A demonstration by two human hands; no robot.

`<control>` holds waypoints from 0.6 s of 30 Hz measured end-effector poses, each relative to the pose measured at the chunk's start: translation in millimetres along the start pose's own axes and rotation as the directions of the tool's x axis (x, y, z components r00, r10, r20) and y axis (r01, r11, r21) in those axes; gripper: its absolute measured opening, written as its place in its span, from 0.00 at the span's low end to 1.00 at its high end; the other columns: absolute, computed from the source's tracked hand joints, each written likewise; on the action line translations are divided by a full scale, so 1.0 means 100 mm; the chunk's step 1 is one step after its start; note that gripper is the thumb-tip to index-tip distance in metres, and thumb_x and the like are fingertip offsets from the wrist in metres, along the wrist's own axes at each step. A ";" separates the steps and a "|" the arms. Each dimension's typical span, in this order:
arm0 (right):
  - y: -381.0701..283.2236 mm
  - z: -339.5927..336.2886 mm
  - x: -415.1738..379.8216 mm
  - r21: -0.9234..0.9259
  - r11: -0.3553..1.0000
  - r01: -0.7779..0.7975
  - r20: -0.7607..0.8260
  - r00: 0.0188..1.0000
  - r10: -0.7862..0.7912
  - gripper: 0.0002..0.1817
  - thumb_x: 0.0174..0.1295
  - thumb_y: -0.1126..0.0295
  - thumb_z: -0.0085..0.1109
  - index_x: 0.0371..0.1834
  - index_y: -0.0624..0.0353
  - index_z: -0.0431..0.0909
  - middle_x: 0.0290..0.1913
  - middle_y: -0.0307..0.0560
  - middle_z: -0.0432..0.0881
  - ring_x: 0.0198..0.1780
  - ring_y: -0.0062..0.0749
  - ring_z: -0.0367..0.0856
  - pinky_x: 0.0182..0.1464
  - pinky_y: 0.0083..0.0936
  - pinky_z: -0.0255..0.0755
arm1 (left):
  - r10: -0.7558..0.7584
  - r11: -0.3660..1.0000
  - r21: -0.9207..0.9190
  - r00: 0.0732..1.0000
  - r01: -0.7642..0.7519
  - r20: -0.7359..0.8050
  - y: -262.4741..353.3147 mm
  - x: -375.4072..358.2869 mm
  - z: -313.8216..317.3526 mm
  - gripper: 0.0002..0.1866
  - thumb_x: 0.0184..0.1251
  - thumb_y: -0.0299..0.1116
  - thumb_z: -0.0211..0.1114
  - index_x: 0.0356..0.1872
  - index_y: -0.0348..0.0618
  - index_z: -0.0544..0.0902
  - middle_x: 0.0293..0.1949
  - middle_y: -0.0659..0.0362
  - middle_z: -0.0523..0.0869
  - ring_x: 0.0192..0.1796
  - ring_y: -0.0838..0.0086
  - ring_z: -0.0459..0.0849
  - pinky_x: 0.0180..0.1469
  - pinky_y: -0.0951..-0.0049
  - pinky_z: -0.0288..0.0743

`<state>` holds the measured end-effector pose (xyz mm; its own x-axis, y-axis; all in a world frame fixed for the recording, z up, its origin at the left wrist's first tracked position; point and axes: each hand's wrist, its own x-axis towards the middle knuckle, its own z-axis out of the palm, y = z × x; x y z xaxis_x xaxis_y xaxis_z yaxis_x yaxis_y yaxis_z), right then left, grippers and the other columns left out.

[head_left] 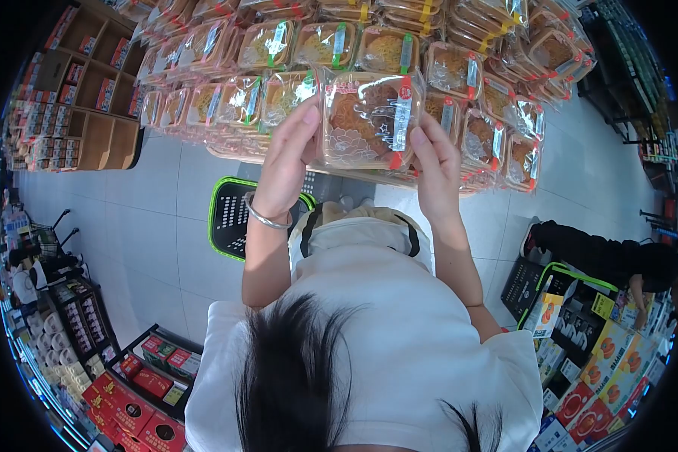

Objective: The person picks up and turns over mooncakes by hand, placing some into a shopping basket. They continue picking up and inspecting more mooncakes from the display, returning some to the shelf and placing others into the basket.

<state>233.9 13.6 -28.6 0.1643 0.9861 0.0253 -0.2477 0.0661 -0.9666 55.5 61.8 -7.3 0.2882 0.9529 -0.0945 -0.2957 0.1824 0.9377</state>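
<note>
Between my two hands is a packaged mooncake, a round brown cake in a clear plastic wrapper with a white flower print, a white label and red marks. My left hand grips its left edge, with a silver bangle on the wrist. The pack's right edge is held by my right hand, its thumb on the front near the label. Just beyond is a stacked display of similar wrapped cakes, some with green labels and others with red or yellow. The fingers behind the pack are partly hidden.
A black shopping basket with a green rim is on the floor at left. Wooden shelves stand far left, red gift boxes lower left. At right, another person in black bends beside a basket with a green handle and stacked cartons.
</note>
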 end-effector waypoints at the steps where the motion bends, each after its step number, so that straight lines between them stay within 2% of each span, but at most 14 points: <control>1: 0.00 -0.02 -0.01 -0.042 0.995 -0.091 -0.005 0.996 0.091 0.20 0.68 0.68 0.45 0.60 0.69 0.67 0.53 0.44 0.77 0.52 0.20 0.74 0.55 0.17 0.64 | -0.006 0.997 -0.074 1.000 0.004 -0.028 0.01 -0.01 0.03 0.25 0.72 0.44 0.49 0.61 0.37 0.69 0.34 0.69 0.76 0.34 0.87 0.70 0.37 0.85 0.64; 2: 0.02 -0.04 -0.02 -0.042 0.995 -0.092 -0.005 0.996 0.091 0.20 0.68 0.68 0.45 0.60 0.69 0.67 0.53 0.44 0.77 0.52 0.20 0.74 0.55 0.17 0.64 | -0.006 0.997 -0.074 1.000 0.004 -0.028 -0.01 -0.02 -0.02 0.25 0.72 0.44 0.49 0.61 0.37 0.69 0.34 0.69 0.76 0.34 0.87 0.70 0.37 0.85 0.64; 4: 0.06 -0.05 -0.02 0.026 0.997 -0.076 0.019 0.997 0.075 0.21 0.69 0.67 0.44 0.61 0.69 0.66 0.53 0.44 0.77 0.52 0.19 0.74 0.54 0.16 0.65 | -0.005 0.999 -0.042 0.997 0.008 0.074 -0.06 -0.02 -0.13 0.24 0.73 0.42 0.47 0.61 0.35 0.68 0.47 0.61 0.80 0.49 0.81 0.76 0.52 0.78 0.68; 5: 0.05 -0.01 -0.02 0.026 0.997 -0.076 0.019 0.997 0.075 0.21 0.69 0.67 0.44 0.61 0.69 0.66 0.53 0.44 0.77 0.52 0.19 0.74 0.54 0.16 0.65 | -0.005 0.999 -0.042 0.997 0.008 0.075 -0.05 -0.03 -0.13 0.24 0.73 0.42 0.47 0.61 0.35 0.68 0.47 0.61 0.80 0.49 0.81 0.76 0.52 0.78 0.68; 7: -0.03 0.11 -0.03 -0.038 0.993 0.112 0.003 0.994 -0.112 0.20 0.67 0.71 0.47 0.61 0.68 0.65 0.39 0.37 0.73 0.37 0.14 0.70 0.41 0.15 0.66 | -0.003 0.991 -0.133 0.995 0.015 0.096 -0.02 -0.06 -0.08 0.24 0.73 0.43 0.46 0.62 0.35 0.67 0.53 0.57 0.78 0.57 0.77 0.74 0.57 0.75 0.67; 8: -0.08 0.11 -0.06 -0.038 0.993 0.111 0.006 0.994 -0.111 0.20 0.67 0.71 0.47 0.61 0.68 0.65 0.39 0.37 0.73 0.37 0.14 0.70 0.41 0.15 0.66 | -0.002 0.991 -0.134 0.996 0.015 0.094 0.00 -0.06 -0.04 0.24 0.73 0.43 0.46 0.62 0.35 0.67 0.53 0.57 0.78 0.57 0.77 0.74 0.57 0.75 0.67; 10: -0.14 0.12 -0.14 -0.185 0.958 0.221 0.181 0.965 -0.188 0.22 0.67 0.73 0.45 0.64 0.69 0.62 0.45 0.43 0.74 0.38 0.19 0.73 0.39 0.17 0.69 | -0.024 0.965 -0.263 0.998 0.008 -0.059 0.03 -0.04 0.04 0.25 0.74 0.43 0.45 0.61 0.35 0.66 0.56 0.56 0.76 0.56 0.75 0.75 0.57 0.75 0.68; 11: -0.14 0.20 -0.16 -0.088 0.957 0.276 0.201 0.946 -0.254 0.24 0.68 0.71 0.43 0.66 0.69 0.58 0.51 0.49 0.73 0.39 0.23 0.74 0.39 0.19 0.71 | -0.023 0.965 -0.261 0.997 0.004 -0.067 0.03 -0.03 0.01 0.25 0.74 0.43 0.45 0.61 0.35 0.66 0.56 0.56 0.76 0.56 0.75 0.75 0.57 0.75 0.68; 13: -0.20 0.21 -0.16 -0.012 0.957 0.289 0.313 0.910 -0.271 0.25 0.68 0.70 0.43 0.66 0.70 0.58 0.52 0.51 0.73 0.38 0.23 0.75 0.39 0.19 0.71 | -0.216 0.778 -0.582 0.971 0.237 0.106 0.02 0.01 -0.09 0.25 0.71 0.45 0.48 0.58 0.33 0.66 0.51 0.52 0.76 0.45 0.68 0.81 0.45 0.73 0.74; 14: -0.23 0.23 -0.16 0.061 0.953 0.296 0.414 0.862 -0.294 0.25 0.68 0.68 0.42 0.66 0.70 0.58 0.53 0.52 0.74 0.37 0.23 0.75 0.38 0.19 0.71 | -0.211 0.783 -0.581 0.973 0.223 0.089 -0.04 0.05 -0.15 0.25 0.71 0.45 0.48 0.58 0.33 0.66 0.51 0.52 0.76 0.45 0.68 0.81 0.45 0.73 0.74; 15: -0.25 0.30 -0.21 0.085 0.955 0.284 0.362 0.884 -0.295 0.25 0.69 0.64 0.41 0.64 0.70 0.62 0.47 0.52 0.78 0.33 0.22 0.75 0.34 0.17 0.71 | -0.054 0.555 -0.719 0.880 0.419 0.471 -0.07 0.09 -0.16 0.26 0.69 0.45 0.50 0.56 0.32 0.65 0.46 0.51 0.75 0.38 0.65 0.80 0.38 0.71 0.74; 16: -0.24 0.29 -0.22 0.100 0.955 0.278 0.375 0.879 -0.295 0.25 0.69 0.64 0.41 0.64 0.70 0.62 0.47 0.52 0.78 0.33 0.22 0.75 0.34 0.17 0.71 | 0.215 0.322 -0.691 0.661 0.647 0.719 -0.08 0.09 -0.16 0.26 0.67 0.46 0.52 0.54 0.31 0.65 0.40 0.49 0.75 0.31 0.63 0.80 0.31 0.69 0.74; 17: -0.22 0.22 -0.21 0.082 0.958 0.274 0.365 0.886 -0.285 0.24 0.69 0.63 0.41 0.62 0.70 0.64 0.42 0.51 0.79 0.30 0.22 0.74 0.33 0.17 0.70 | 0.125 0.232 -0.771 0.768 0.593 0.628 -0.07 -0.01 -0.12 0.16 0.69 0.36 0.48 0.45 0.29 0.65 0.29 0.50 0.72 0.22 0.62 0.79 0.20 0.70 0.76; 18: -0.20 0.21 -0.21 0.064 0.961 0.271 0.354 0.894 -0.275 0.23 0.69 0.63 0.40 0.60 0.70 0.67 0.38 0.50 0.81 0.28 0.21 0.73 0.31 0.17 0.69 | 0.124 0.240 -0.779 0.778 0.579 0.616 -0.08 -0.02 -0.10 0.16 0.69 0.36 0.48 0.45 0.29 0.65 0.29 0.50 0.72 0.22 0.62 0.79 0.20 0.70 0.76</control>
<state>214.9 -5.1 -4.7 -0.1234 0.9171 0.3791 -0.2541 0.3400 -0.9054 48.3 61.2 -18.5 0.7487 0.6146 0.2484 -0.6138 0.7843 -0.0901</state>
